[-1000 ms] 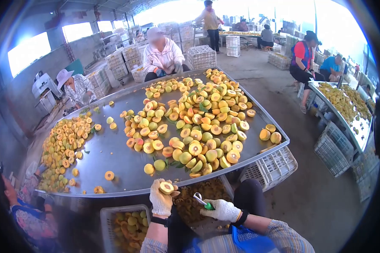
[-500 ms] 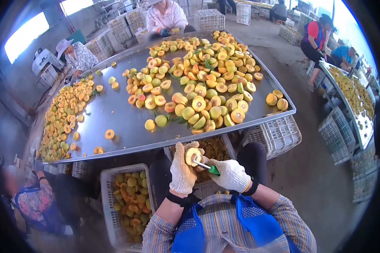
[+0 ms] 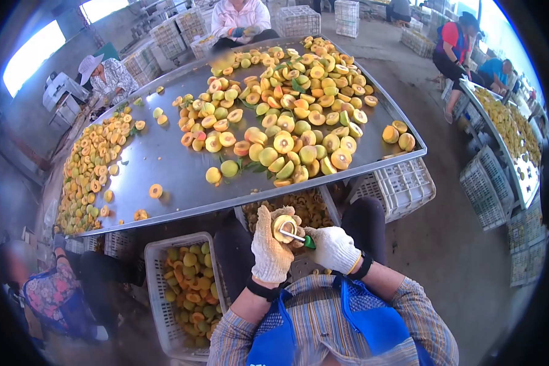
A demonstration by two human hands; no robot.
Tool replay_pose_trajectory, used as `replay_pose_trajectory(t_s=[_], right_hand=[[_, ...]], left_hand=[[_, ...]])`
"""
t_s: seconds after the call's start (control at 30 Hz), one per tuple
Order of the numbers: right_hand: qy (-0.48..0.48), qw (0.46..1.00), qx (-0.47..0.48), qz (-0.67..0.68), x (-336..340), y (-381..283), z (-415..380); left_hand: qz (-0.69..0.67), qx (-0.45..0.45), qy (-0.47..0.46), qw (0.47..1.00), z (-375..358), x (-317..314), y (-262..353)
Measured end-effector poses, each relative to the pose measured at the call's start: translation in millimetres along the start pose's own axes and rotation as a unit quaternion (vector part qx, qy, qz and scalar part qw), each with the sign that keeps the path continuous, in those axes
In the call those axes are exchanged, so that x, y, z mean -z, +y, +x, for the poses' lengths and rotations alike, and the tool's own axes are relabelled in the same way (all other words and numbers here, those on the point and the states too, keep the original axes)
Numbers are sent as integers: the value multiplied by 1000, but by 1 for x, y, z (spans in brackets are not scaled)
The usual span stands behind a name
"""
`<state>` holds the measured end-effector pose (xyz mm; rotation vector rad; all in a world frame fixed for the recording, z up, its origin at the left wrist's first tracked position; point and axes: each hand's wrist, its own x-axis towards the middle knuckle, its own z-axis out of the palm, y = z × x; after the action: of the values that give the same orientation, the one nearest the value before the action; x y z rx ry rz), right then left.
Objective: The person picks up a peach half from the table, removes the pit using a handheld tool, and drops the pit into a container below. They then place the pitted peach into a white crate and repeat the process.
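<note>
My left hand, in a stained white glove, is closed around a halved yellow fruit, its cut face up. In my gloved right hand is a green-handled tool, whose metal end rests on the cut face of the fruit. Both hands are close together just below the front edge of a metal table. Many halved yellow-green fruits lie heaped on that table, and more are spread along its left side.
A white crate of fruit halves stands at lower left. Another crate with fruit pieces sits under the table edge, beside a white crate at right. People sit around the table; others work at a second table.
The tool and my right hand have shifted slightly against the fruit. The view has moved a little. The person across the table now has both hands together near their lap.
</note>
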<state>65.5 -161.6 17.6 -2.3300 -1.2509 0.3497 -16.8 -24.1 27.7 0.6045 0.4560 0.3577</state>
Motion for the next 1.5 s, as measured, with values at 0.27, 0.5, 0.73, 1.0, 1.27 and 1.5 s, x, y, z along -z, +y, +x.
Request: replay_pose_trajectory(t_s=[0.27, 0.5, 0.73, 1.0, 1.27, 1.5], right_hand=[[-179, 982, -50, 19, 21, -2, 13], [-94, 994, -44, 43, -4, 6, 7], [17, 1000, 3, 11, -14, 14, 5], [-21, 1000, 11, 14, -10, 18, 6], [-176, 974, -120, 76, 4, -2, 8], [-114, 991, -19, 65, -1, 12, 9]], left_hand=[[42, -2, 48, 998, 1, -4, -9], [40, 24, 26, 999, 4, 1, -10], [-25, 16, 10, 1000, 7, 0, -10], [-3, 18, 20, 1000, 6, 1, -12], [73, -9, 30, 997, 4, -5, -9], [156, -32, 21, 987, -5, -11, -4]])
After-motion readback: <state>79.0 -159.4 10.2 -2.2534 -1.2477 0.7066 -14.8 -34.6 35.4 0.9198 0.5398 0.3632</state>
